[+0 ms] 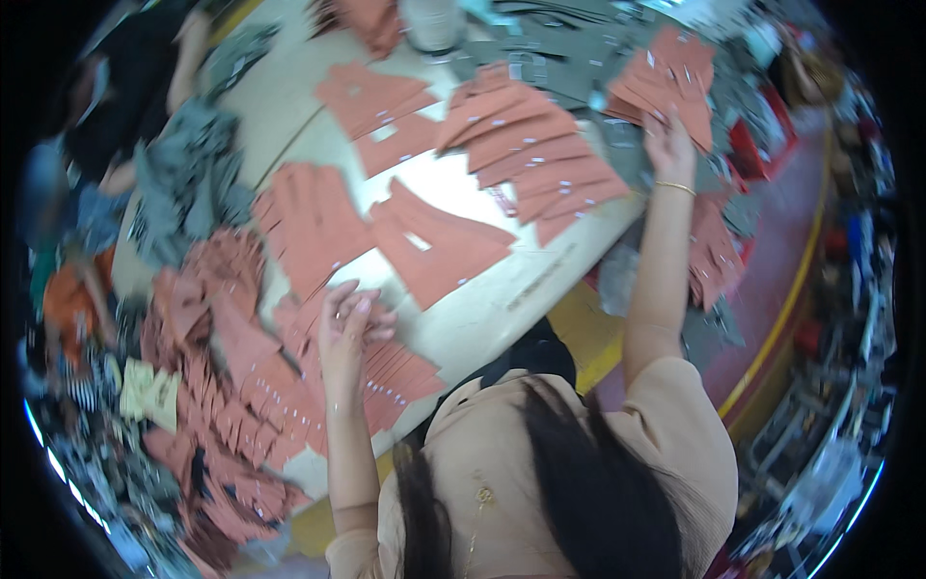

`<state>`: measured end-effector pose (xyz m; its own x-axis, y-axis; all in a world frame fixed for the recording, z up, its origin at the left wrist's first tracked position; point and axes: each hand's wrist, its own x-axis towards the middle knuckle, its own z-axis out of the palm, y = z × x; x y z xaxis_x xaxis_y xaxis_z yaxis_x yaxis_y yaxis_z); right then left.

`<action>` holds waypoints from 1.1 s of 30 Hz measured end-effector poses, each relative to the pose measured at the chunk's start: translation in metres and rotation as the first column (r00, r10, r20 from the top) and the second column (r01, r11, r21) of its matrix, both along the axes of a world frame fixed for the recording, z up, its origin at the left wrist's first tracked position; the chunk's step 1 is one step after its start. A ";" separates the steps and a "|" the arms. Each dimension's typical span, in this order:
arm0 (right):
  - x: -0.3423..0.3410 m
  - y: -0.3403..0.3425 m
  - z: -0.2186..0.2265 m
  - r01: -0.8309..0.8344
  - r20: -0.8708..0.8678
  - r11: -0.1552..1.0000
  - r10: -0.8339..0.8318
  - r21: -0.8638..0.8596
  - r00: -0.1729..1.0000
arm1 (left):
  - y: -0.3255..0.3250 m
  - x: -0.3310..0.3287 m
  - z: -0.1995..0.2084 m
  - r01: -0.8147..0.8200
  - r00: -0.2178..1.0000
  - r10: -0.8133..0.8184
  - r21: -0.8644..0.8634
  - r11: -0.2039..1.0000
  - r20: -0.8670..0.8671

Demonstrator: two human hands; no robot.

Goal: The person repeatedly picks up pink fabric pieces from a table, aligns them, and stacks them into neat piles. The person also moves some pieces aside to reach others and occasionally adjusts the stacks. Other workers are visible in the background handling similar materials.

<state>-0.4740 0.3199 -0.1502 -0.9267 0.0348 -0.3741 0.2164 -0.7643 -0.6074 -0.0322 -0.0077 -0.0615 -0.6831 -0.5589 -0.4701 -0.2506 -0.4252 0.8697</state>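
Observation:
At the far right of the table, my right hand (667,145) pinches the lower edge of a small stack of coral fabric pieces (666,77) with white tags. My left hand (353,317) hovers over the left part of the table, its fingers loosely bent and apart, with nothing seen in them. Below and beside it lies a fanned stack of coral pieces (395,381) with small white labels. A single coral piece (434,241) with a white tag lies flat ahead of the left hand. Nearer the middle right sits a fanned row of tagged coral pieces (540,154).
Crumpled grey-green fabric (193,183) and heaped coral fabric (212,405) cover the left side of the pale table (521,294). Dark green fabric (550,58) spreads across the back. A red bin (772,135) stands at the right. Another person (135,87) is at the far left.

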 end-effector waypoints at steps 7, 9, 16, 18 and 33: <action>-0.013 0.021 -0.032 -0.078 0.058 0.976 0.068 0.204 0.996 | -0.104 0.027 -0.033 -0.118 0.970 0.207 -0.492 0.863 0.130; 0.002 0.025 -0.013 -0.213 0.095 0.962 0.199 0.169 0.975 | -0.125 0.020 -0.048 -0.051 0.975 0.178 -0.640 0.767 0.136; 0.097 -0.015 0.052 -0.474 0.079 0.707 0.514 0.525 0.854 | -0.142 -0.019 -0.088 0.330 0.902 0.131 -0.851 0.409 0.412; 0.128 -0.040 0.063 -0.523 0.087 0.576 0.616 0.628 0.783 | -0.143 -0.024 -0.088 0.375 0.882 0.164 -0.870 0.322 0.441; 0.264 -0.147 0.014 0.202 0.116 -0.214 0.904 0.956 0.411 | -0.163 -0.027 -0.101 0.395 0.846 0.244 -0.864 0.311 0.474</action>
<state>-0.2101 0.1725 -0.1363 -0.7063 -0.7074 0.0271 -0.6052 0.5835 -0.5415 -0.0591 -0.1702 -0.1629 -0.6297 -0.7727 0.0806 -0.6920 0.6050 0.3939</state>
